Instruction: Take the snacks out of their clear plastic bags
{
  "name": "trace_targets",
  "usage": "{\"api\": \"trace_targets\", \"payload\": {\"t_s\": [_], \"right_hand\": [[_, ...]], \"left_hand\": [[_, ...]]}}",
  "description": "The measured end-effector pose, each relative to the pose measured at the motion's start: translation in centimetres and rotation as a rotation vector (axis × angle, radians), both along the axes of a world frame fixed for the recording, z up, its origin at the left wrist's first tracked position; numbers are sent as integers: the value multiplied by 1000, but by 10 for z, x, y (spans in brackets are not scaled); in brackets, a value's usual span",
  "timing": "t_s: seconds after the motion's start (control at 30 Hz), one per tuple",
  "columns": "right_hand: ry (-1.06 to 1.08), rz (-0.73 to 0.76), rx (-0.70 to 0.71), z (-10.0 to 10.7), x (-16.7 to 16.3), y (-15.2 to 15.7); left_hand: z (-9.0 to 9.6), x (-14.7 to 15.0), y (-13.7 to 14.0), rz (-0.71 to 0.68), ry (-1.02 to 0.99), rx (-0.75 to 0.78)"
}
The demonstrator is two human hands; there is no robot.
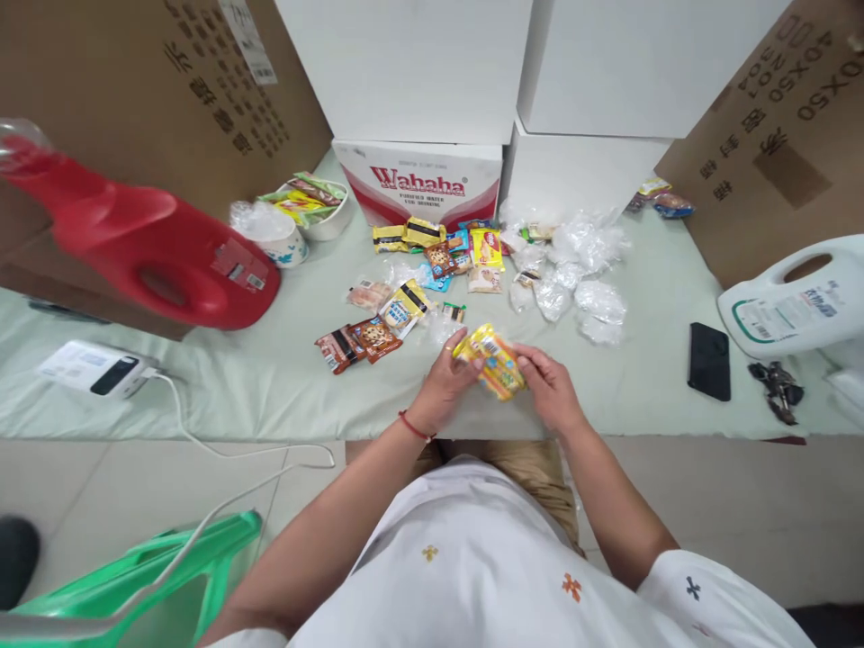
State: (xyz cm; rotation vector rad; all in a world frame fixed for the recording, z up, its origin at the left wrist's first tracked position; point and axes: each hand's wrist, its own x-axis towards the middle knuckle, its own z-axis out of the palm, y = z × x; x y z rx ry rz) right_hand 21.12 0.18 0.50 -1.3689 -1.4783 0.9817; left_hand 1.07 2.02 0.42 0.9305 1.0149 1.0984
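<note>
Between both hands, just above the near edge of the table, is a yellow snack packet (pixel 500 367) with printed pictures on it. My left hand (pixel 446 382), with a red string bracelet at its wrist, grips the packet's left side. On the right side, my right hand (pixel 548 387) pinches the packet with thumb and fingers. Beyond the hands lie brown cookie packets (pixel 376 339) and a yellow-and-white snack packet (pixel 406 308). Farther back is a heap of small snack packets with another yellow packet (pixel 486 248). To its right sit several clear plastic bags (pixel 573 270), some with snacks inside.
A Wahaba-lettered carton (pixel 418 184) and white boxes (pixel 405 72) stand behind. At left are a red jug (pixel 155 243), paper bowls (pixel 330 220) and a white corded device (pixel 94 369). At right lie a phone (pixel 709 362), keys (pixel 776 391) and a white detergent bottle (pixel 803 301).
</note>
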Motion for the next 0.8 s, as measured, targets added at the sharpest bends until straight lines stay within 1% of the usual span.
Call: {"api": "trace_targets", "payload": {"t_s": [0.07, 0.13, 0.2, 0.27, 0.33, 0.37, 0.43, 0.47, 0.5, 0.53, 0.57, 0.6, 0.63, 0.67, 0.73, 0.77, 0.8], "right_hand": [[101, 30, -61, -2, 1, -10], [135, 29, -89, -7, 8, -22], [97, 2, -111, -11, 21, -35], [22, -65, -120, -12, 42, -48], [-37, -219, -119, -10, 74, -56], [-65, -337, -113, -7, 93, -57], [-213, -607, -99, 0, 136, -53], [-349, -708, -102, 3, 158, -48], [-516, -753, -118, 6, 179, -41], [-691, -737, -153, 7, 197, -31], [-844, -680, -207, 8, 213, -20], [-954, -603, -280, 8, 226, -5], [-1011, -539, -365, 7, 237, 12], [-1017, -513, -438, 7, 247, 33], [-945, -555, -511, 9, 263, 84], [-881, -615, -482, 13, 272, 114], [-855, -644, -425, 17, 280, 144]], "left_hand": [[1, 19, 7, -31, -131, -125], [0, 38, 10, -32, -190, -192], [-4, 59, 8, -85, -190, -229], [-8, 79, 4, -185, -141, -222], [-11, 94, 0, -270, -42, -137], [-13, 98, -1, -285, 27, -67], [-15, 96, 0, -260, 202, 98], [-16, 90, 0, -230, 302, 179], [-18, 81, 0, -197, 400, 251], [-20, 68, 0, -171, 496, 318], [-23, 54, -1, -137, 586, 370], [-27, 40, -3, -104, 669, 407], [-31, 25, -7, -75, 742, 424], [-35, 11, -11, -48, 801, 427], [-43, -10, -21, -21, 880, 402], [-46, -17, -25, 1, 907, 386], [-48, -21, -29, 28, 933, 365]]}}
